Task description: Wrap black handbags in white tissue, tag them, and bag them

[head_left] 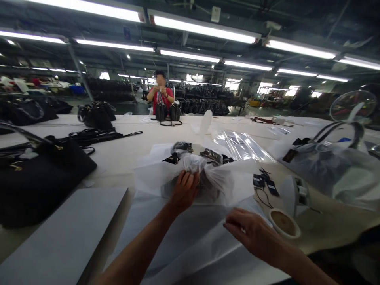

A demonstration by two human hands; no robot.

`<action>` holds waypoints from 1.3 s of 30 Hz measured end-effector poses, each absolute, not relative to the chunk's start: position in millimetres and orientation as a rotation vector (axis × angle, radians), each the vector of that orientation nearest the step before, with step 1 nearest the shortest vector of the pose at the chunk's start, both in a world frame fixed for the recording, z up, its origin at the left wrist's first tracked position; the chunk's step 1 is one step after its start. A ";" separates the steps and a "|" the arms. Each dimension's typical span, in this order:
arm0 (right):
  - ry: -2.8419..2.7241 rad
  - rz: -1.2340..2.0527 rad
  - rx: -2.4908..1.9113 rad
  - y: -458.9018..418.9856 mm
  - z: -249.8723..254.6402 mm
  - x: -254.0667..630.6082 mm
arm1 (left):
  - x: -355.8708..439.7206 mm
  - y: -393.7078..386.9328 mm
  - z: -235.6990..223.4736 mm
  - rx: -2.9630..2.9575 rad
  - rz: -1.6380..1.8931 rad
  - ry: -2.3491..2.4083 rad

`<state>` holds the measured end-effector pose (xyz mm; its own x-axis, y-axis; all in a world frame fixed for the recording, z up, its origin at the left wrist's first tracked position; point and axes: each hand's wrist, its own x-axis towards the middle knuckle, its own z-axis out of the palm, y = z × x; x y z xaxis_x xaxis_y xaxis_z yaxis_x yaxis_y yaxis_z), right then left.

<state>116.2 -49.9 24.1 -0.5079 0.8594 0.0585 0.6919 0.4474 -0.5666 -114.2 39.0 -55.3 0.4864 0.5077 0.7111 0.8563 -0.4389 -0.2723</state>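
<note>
A black handbag (181, 148) lies in front of me, largely covered by a thin translucent white wrapping sheet (219, 178). Its dark handle parts show through and above the sheet. My left hand (184, 190) has its fingers closed on the gathered middle of the sheet, over the bag. To the right and nearer me, my right hand (247, 229) is in the air above the spread sheet. Its fingers are curled in and pressed together; whatever they hold, if anything, is hidden. Just beyond its wrist lies a roll of tape (284, 223).
Black tags (265, 184) and a tape dispenser (299, 190) lie to the right, near another wrapped bag (323, 162). Clear plastic bags (242, 144) lie ahead. On the left are a large black handbag (41, 174) and white sheets (68, 233). A person (160, 95) stands across the table.
</note>
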 end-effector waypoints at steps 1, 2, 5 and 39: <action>-2.271 0.762 -1.242 -42.5 32.7 96.3 | -115.0 38.3 -57.5 -2.109 -0.760 -1.107; -2.146 0.831 -1.178 -33.9 37.1 79.0 | -115.9 38.3 -59.5 -2.106 -0.791 -1.094; -1.757 0.962 -1.068 -4.7 29.2 40.9 | -118.8 40.3 -63.9 -2.106 -0.875 -1.068; -1.324 0.958 -1.353 42.9 -23.2 4.6 | -109.8 47.8 -32.6 -2.256 -0.818 -1.401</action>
